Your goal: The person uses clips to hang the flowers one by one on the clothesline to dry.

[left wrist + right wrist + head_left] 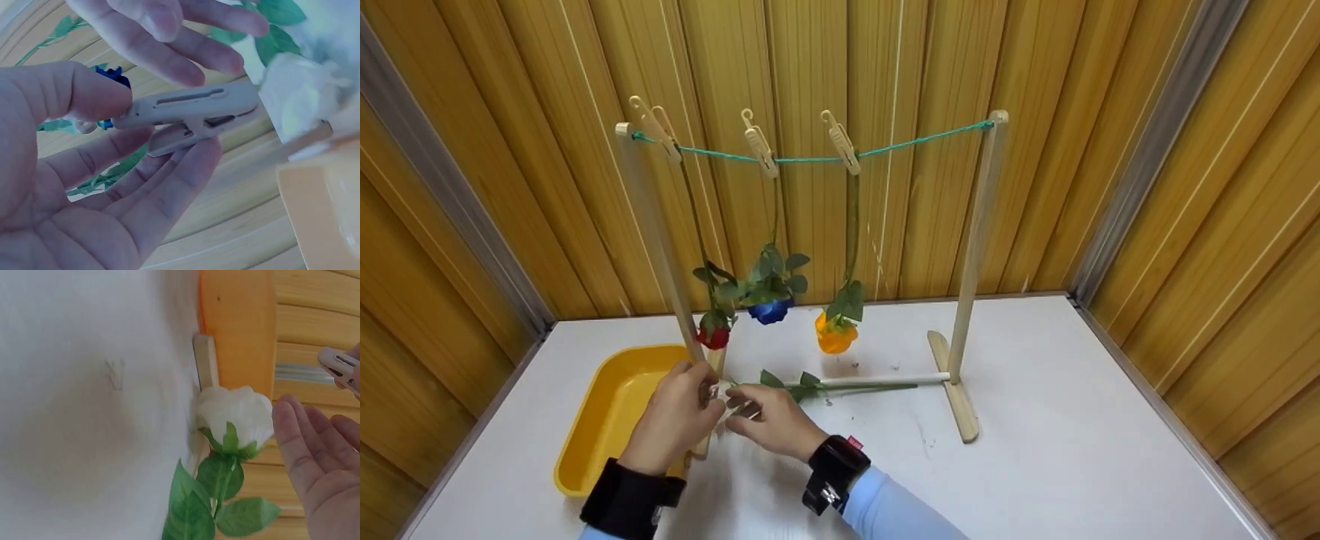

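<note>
My left hand [675, 416] pinches a pale plastic clothespin [194, 107] between thumb and fingers, as the left wrist view shows. Beside it, my right hand [781, 421] holds nothing; its fingers are loosely extended close to the clothespin's tip. A white rose [236, 417] lies just beyond the hands, its bloom mostly hidden behind them in the head view. Its leafy green stem [877, 386] stretches right along the rack's bottom bar.
A wooden rack holds a green cord [919, 141]. From it, clothespins hang a red rose [714, 331], a blue rose [769, 309] and a yellow rose [835, 334] upside down. A yellow tub [585, 420] stands at the left on the white table [1072, 420].
</note>
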{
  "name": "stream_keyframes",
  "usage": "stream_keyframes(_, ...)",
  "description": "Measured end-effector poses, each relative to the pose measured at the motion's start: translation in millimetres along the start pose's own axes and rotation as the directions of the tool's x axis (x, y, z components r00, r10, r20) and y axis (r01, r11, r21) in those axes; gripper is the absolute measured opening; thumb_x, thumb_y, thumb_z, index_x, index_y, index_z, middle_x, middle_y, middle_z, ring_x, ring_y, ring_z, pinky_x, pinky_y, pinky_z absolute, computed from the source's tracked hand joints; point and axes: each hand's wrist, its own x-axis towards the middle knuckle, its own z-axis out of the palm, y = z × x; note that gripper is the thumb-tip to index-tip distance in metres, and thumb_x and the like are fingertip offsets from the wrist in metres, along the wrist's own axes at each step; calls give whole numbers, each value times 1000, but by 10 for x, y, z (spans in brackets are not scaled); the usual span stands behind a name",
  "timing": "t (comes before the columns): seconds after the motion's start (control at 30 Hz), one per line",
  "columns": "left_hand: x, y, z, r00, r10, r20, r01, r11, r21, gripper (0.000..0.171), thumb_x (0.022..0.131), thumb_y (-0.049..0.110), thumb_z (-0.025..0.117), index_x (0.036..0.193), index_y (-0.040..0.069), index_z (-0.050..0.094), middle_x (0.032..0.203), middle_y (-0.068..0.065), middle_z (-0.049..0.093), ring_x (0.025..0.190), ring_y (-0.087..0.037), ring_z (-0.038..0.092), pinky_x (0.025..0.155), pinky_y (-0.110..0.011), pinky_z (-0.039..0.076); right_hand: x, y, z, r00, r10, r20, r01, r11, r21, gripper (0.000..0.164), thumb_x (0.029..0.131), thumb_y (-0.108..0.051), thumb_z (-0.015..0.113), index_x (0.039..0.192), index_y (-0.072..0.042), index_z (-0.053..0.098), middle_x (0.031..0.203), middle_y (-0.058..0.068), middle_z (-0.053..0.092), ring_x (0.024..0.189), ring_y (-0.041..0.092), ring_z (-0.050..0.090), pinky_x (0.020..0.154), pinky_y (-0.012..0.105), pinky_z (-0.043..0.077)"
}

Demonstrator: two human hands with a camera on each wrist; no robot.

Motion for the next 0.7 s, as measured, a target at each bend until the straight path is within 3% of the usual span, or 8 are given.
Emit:
stream_keyframes(0.2, 2, 83, 115, 995, 67, -74, -73, 994, -77, 22, 80, -5, 72, 101, 0, 70, 89, -10, 56, 74, -20, 53, 63, -28, 50, -35, 24, -198, 1000, -2, -23, 2, 1000, 21, 34, 97, -14, 73, 129, -2, 69, 121, 14, 73, 104, 18, 72, 90, 20, 55)
stream_keyframes(0.43, -37, 144, 291, 984, 107, -142, -130, 977, -169, 21, 83, -7, 69, 102, 0, 70, 95, -10, 60, 83, -22, 62, 78, -36, 62, -153, 46, -425, 1000, 21, -12, -20, 998, 51, 33, 98, -13, 71, 128, 2, 69, 114, 16, 74, 101, 26, 72, 88, 21, 56)
stream_keyframes(0.7, -100, 256, 559, 966, 164, -201, -202, 961, -187, 22, 80, -5, 76, 99, 6, 70, 95, -7, 63, 87, -21, 67, 78, -35, 61, -386, 124, -579, 1000, 12, 2, -12, 1000, 13, 29, 98, -15, 70, 125, -3, 72, 112, 10, 75, 97, 15, 71, 86, 25, 58)
